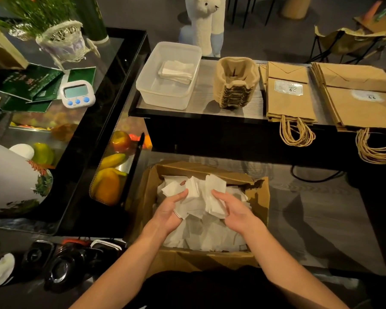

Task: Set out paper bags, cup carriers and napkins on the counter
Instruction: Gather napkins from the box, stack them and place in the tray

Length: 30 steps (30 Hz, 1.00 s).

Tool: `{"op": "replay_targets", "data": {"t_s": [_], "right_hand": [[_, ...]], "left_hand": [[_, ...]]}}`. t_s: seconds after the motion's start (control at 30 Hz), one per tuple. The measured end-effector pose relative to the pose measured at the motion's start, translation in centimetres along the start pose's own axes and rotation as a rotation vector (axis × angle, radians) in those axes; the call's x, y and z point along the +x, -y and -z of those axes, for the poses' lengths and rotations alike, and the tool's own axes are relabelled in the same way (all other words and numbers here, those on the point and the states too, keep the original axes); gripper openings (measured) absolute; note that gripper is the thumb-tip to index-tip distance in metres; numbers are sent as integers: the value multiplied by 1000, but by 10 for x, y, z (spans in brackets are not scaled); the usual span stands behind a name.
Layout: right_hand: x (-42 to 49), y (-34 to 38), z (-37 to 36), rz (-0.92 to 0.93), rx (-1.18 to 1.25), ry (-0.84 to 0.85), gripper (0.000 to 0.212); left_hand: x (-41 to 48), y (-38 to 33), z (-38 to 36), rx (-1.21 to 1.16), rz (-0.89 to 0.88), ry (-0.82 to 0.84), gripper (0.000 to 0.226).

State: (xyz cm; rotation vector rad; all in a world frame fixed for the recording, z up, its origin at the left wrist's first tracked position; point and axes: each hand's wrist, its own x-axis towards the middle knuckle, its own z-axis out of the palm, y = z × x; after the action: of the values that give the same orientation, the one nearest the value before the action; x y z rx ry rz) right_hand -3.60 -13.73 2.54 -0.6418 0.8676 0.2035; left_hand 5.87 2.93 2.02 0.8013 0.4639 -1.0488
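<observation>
Your left hand [171, 211] and right hand [235, 211] clutch napkins [195, 188]. Square them, then lift to the upper-centre tub [163, 98].

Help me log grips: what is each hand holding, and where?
A bunch of white paper napkins: left hand grips its left side, right hand its right side.

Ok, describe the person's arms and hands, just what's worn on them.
The left forearm and right forearm are bare, with no sleeves showing. The left hand and right hand wear no gloves, and neither wrist carries a watch or bracelet.
</observation>
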Motion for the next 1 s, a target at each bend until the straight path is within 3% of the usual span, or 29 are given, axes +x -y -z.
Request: {"op": "replay_targets", "data": {"t_s": [0.17,0.3,0.47,0.67,0.83,0.93,1.0], "right_hand": [[2,-12,-8,65,-52,-34,41],[0,0,0,163,-82,-69,45],[-9,15,8,197,-31,-12,42],[-18,28,5,212,-32,68,59],[-29,40,3,248,-18,162,57],[-28,42,1,241,-43,180,56],[-24,42,0,219,-59,166,56]], "left_hand": [[4,3,3,43,3,-40,38],[12,-1,12,23,-39,-98,38],[17,-4,14,19,-41,-158,39],[23,0,7,128,-76,-212,34],[22,-1,-2,267,-148,-263,23],[24,1,-3,362,-202,-266,48],[25,1,-5,377,-220,-236,48]]}}
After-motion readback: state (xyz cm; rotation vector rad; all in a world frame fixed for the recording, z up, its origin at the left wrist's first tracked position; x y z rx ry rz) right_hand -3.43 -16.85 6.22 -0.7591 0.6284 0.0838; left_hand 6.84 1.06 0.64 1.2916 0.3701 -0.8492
